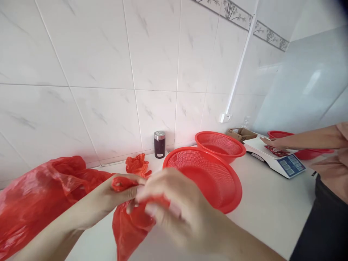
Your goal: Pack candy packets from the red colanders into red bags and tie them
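A red plastic bag (pixel 133 232) hangs between my two hands, over the near part of the white table. My left hand (pixel 123 190) is closed round its gathered top, and a loop of red film bulges above the thumb. My right hand (pixel 176 206), somewhat blurred, pinches the bag's right side close to the left fingers. The fingertips of both hands nearly meet. What the bag contains, if anything, cannot be made out. Beyond my hands lies a small crumpled red bag (pixel 137 164).
A large red bag (pixel 46 195) fills the left side. Two red mesh baskets (pixel 231 181) stand right of centre, a dark flask (pixel 159 145) by the wall. Further right, a co-worker's hand (pixel 274 142) rests at a red packet on a white scale (pixel 261 156), near a cardboard box (pixel 243 134).
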`<control>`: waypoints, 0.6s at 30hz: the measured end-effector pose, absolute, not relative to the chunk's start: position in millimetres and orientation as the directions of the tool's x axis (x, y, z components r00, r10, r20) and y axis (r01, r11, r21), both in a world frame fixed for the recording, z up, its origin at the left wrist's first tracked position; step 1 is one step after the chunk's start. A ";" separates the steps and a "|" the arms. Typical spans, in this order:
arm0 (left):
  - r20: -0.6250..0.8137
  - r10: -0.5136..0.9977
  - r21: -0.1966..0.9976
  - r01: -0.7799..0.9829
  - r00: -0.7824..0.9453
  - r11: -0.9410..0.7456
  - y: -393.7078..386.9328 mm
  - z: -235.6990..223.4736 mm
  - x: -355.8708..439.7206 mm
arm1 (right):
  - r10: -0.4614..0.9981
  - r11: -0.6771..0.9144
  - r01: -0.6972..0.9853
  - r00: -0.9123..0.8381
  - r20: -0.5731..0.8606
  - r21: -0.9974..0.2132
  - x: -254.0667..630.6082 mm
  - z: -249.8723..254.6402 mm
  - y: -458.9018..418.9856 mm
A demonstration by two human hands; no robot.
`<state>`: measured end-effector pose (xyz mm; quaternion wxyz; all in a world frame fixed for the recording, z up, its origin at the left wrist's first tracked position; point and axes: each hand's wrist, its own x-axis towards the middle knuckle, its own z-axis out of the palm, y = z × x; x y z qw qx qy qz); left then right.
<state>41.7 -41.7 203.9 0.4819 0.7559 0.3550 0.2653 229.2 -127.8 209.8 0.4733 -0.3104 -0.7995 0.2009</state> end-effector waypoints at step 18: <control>0.652 0.457 0.074 0.549 0.605 -0.832 -56.8 152.2 37.5 | 0.947 0.071 -0.122 -0.304 0.105 -0.990 229.7 143.7 -85.1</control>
